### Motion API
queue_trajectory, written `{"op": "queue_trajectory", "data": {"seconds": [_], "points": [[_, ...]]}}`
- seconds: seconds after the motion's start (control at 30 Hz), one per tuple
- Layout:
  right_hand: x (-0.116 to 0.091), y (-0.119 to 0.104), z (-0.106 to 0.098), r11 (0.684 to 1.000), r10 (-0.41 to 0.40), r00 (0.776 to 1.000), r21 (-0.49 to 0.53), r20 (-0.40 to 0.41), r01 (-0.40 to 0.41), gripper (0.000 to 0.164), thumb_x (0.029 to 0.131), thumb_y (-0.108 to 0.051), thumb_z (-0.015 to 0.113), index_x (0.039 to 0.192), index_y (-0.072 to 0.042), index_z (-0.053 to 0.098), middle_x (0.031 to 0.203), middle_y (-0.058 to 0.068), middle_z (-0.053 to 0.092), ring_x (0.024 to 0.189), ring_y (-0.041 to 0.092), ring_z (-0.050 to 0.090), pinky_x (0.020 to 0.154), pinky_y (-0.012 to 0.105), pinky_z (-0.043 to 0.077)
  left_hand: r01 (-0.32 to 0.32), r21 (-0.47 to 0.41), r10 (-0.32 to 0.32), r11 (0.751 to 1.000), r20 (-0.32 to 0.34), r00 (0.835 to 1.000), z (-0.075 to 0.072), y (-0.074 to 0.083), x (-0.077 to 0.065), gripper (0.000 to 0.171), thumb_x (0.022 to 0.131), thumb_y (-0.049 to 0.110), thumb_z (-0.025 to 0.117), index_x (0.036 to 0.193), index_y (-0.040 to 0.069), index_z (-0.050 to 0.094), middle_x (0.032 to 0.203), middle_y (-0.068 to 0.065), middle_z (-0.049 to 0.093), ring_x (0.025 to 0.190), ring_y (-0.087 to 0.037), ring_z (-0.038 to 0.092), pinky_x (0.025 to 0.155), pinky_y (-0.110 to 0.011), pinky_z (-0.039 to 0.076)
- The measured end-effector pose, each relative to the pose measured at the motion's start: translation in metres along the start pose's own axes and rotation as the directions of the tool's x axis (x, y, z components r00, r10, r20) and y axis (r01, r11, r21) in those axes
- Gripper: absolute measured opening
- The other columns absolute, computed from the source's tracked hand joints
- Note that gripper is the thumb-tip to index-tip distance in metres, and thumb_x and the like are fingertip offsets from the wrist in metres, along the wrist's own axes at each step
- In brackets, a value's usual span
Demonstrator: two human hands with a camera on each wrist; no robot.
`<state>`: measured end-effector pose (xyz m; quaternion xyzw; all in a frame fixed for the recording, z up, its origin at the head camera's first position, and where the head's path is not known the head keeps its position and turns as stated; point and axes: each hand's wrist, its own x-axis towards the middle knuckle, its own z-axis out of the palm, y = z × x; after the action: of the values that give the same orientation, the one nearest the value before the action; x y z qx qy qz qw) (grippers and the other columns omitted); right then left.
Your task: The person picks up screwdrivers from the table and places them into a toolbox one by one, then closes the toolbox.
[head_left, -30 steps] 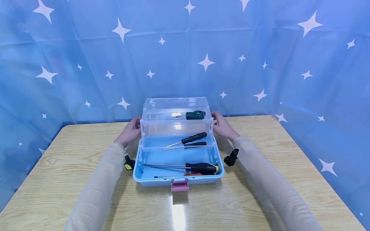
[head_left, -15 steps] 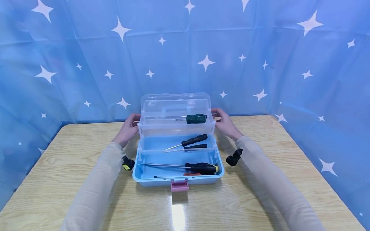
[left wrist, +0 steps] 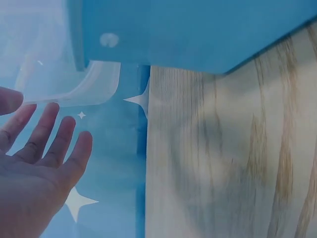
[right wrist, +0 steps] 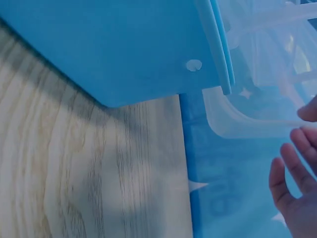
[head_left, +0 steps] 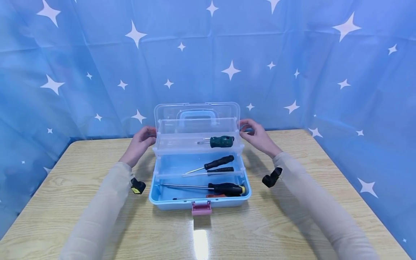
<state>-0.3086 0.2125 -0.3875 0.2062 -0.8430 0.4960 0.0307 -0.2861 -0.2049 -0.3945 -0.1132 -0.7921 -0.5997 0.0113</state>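
A light-blue toolbox (head_left: 172, 206) stands unfolded, its clear lid (head_left: 227, 110) tilted up behind two clear tiered trays. My left hand (head_left: 138, 144) holds the lid's left edge, thumb at the rim and fingers extended behind it in the left wrist view. At the right edge, my right hand (head_left: 258, 139) pinches the lid rim between thumb and index finger. A green-handled screwdriver (head_left: 222, 141) lies in the upper tray (head_left: 175, 141). Two black-handled screwdrivers (head_left: 219, 162) lie lower; a long black-and-yellow screwdriver (head_left: 225, 189) and a red-handled one (head_left: 214, 196) rest in the base.
A pink latch (head_left: 201, 208) hangs at the box's front. The wooden table (head_left: 81, 173) extends around the box, and a blue star-patterned curtain (head_left: 276, 83) hangs close behind and at the sides. Black wrist cameras (head_left: 272, 177) sit beside the box.
The lid has swung up and toward me, now showing its blue handle. Both hands have moved with it and slightly outward. The trays have folded a little forward and down with their screwdrivers.
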Motion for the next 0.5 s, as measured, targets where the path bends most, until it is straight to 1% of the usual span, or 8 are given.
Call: {"op": "queue_trajectory", "data": {"seconds": [0.13, 0.2, 0.3, 0.43, 0.5], "points": [[-0.005, -0.003, -0.004, 1.000, -0.028, 1.000, 0.005, 0.013, 0.028, 0.034, 0.098, -0.010, 0.057, 0.130, -0.004, 0.052, 0.120, 0.014, 0.056, 0.106, 0.029, 0.053, 0.085, 0.039, 0.047, -0.029, 0.046, 0.030, 0.999, -0.019, 0.999, -0.001, 0.005, -0.002, 0.031, 0.097, 0.003, 0.044, 0.126, -0.009, 0.049, 0.120, -0.021, 0.054, 0.106, -0.013, 0.052, 0.100, -0.040, 0.041], [-0.008, -0.005, -0.006, 0.999, -0.038, 0.999, -0.002, 0.020, 0.038, 0.034, 0.098, -0.008, 0.056, 0.131, -0.003, 0.052, 0.121, 0.014, 0.056, 0.105, 0.029, 0.053, 0.083, 0.037, 0.047, -0.037, 0.061, 0.038, 0.997, -0.025, 0.999, -0.001, 0.007, -0.004, 0.030, 0.099, 0.006, 0.044, 0.124, -0.009, 0.051, 0.120, -0.021, 0.055, 0.107, -0.015, 0.053, 0.100, -0.041, 0.041], [-0.014, -0.014, -0.008, 0.998, -0.055, 0.998, -0.020, 0.030, 0.055, 0.035, 0.098, -0.005, 0.054, 0.132, -0.001, 0.051, 0.121, 0.016, 0.056, 0.103, 0.029, 0.053, 0.083, 0.039, 0.046, -0.048, 0.076, 0.050, 0.996, -0.028, 0.998, -0.003, 0.011, -0.007, 0.030, 0.101, 0.010, 0.043, 0.121, -0.010, 0.053, 0.121, -0.023, 0.055, 0.109, -0.019, 0.053, 0.101, -0.043, 0.040], [-0.024, -0.038, -0.010, 0.995, -0.087, 0.995, -0.046, 0.039, 0.089, 0.035, 0.096, 0.003, 0.052, 0.131, 0.007, 0.049, 0.117, 0.025, 0.055, 0.099, 0.032, 0.052, 0.084, 0.045, 0.044, -0.060, 0.085, 0.062, 0.995, -0.024, 0.998, -0.006, 0.015, -0.012, 0.033, 0.103, 0.016, 0.044, 0.120, -0.010, 0.055, 0.121, -0.023, 0.057, 0.113, -0.024, 0.053, 0.102, -0.042, 0.041], [-0.029, -0.048, -0.010, 0.992, -0.103, 0.994, -0.074, 0.042, 0.106, 0.035, 0.095, 0.005, 0.051, 0.129, 0.011, 0.049, 0.115, 0.027, 0.054, 0.098, 0.032, 0.052, 0.084, 0.046, 0.044, -0.063, 0.092, 0.065, 0.994, -0.016, 0.998, -0.007, 0.017, -0.014, 0.035, 0.103, 0.020, 0.045, 0.121, -0.009, 0.056, 0.120, -0.022, 0.057, 0.115, -0.026, 0.053, 0.101, -0.042, 0.041]]}}
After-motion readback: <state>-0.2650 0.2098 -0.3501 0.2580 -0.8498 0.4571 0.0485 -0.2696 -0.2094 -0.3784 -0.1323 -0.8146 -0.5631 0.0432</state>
